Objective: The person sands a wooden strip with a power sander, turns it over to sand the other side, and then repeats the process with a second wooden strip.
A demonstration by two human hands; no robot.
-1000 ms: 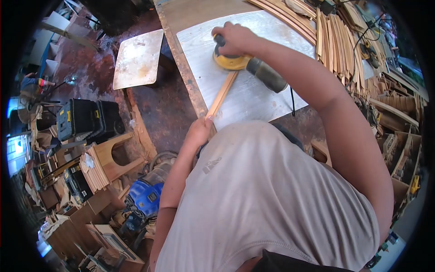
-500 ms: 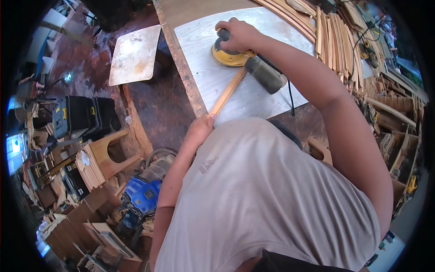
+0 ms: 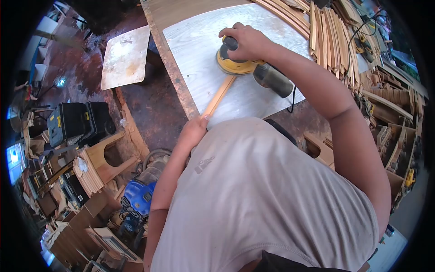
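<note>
My right hand (image 3: 248, 41) is closed around the grip of a yellow and black orbital sander (image 3: 235, 65). A dark dust canister (image 3: 273, 80) sticks out from the sander's side. Under the sander's pad runs a narrow wooden strip (image 3: 218, 96), its far end hidden by the tool. My left hand (image 3: 194, 130) grips the near end of this strip, thumb on top, close to my shirt. Strip and sander rest on a pale, whitish board (image 3: 190, 59) laid on the workbench.
Several thin wooden strips (image 3: 333, 41) lie stacked at the back right. A square-topped stool (image 3: 127, 56) stands left of the bench edge (image 3: 174, 77). Black tool cases (image 3: 74, 120) and a blue shop vacuum (image 3: 138, 195) are on the floor at left. A black cord (image 3: 293, 99) hangs near the canister.
The sander has shifted slightly along the strip toward the near end, with my right hand on it. My left hand keeps its hold. The whole view has moved a little.
</note>
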